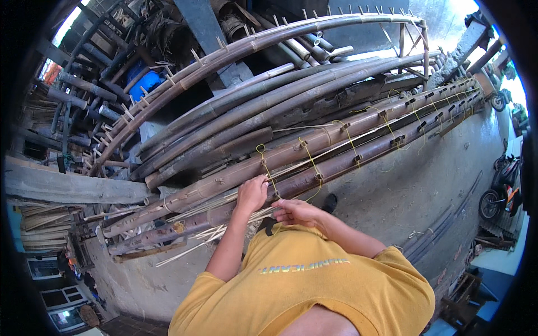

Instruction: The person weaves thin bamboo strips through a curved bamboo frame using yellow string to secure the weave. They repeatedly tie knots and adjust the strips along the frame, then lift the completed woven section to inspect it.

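L hand [252, 193] pinching yellow cord [264, 162], bamboo pole [314, 147].

Brown-grey bamboo poles [314, 151], yellow cord [263, 159], pale straw-coloured bamboo strips [224, 224], mustard-yellow shirt [302, 285], blue barrel [147, 83]

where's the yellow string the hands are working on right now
In the head view, the yellow string loops around the long bamboo pole just left of centre, directly above the left hand.

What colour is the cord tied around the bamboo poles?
Yellow; the cord loops round the bamboo poles, clearest in the head view.
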Available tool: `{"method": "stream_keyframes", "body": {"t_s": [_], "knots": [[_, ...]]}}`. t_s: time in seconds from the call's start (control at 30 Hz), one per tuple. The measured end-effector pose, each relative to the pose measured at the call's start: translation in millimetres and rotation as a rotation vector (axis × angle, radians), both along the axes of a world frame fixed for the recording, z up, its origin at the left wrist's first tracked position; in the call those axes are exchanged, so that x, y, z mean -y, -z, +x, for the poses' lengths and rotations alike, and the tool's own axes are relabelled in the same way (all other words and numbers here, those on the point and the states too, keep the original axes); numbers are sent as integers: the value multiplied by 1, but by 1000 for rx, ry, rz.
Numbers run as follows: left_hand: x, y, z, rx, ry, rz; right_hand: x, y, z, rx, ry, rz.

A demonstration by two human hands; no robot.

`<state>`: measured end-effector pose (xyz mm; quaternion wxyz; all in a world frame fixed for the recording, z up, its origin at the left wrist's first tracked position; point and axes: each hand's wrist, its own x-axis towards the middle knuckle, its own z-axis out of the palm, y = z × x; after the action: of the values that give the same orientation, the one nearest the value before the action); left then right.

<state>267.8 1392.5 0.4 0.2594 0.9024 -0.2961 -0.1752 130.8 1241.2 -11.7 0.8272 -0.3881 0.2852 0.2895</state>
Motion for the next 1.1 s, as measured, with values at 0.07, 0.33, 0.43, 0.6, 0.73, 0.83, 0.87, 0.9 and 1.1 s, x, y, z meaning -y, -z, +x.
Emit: {"method": "stream_keyframes", "body": {"t_s": [0.07, 0.33, 0.43, 0.6, 0.73, 0.83, 0.87, 0.9, 1.1], "knots": [[1, 0, -1, 4, 30, 13, -13, 17, -4, -83, 484, 128], [1, 83, 1, 253, 43, -432, -60, -44, 93, 1079, -256, -1324], [1, 59, 4, 159, 4, 66, -16, -38, 133, 880, -139, -1878], [2, 36, 3, 48, -57, -109, 11, -32, 153, 677, -113, -909], [-11, 76, 15, 65, 73, -233, -4, -88, 49, 896, -352, -646], [4, 43, 5, -79, -60, -183, -23, -23, -19, 779, -683, -1105], [4, 41, 10, -17, 4, -192, -27, 7, -27, 970, -491, -1194], [11, 37, 20, -125, 3, -320, -30, 23, -25, 924, -448, -1120], [67, 10, 119, -230, -215, -509, -27, 11, -20, 825, -546, -1121]]}}
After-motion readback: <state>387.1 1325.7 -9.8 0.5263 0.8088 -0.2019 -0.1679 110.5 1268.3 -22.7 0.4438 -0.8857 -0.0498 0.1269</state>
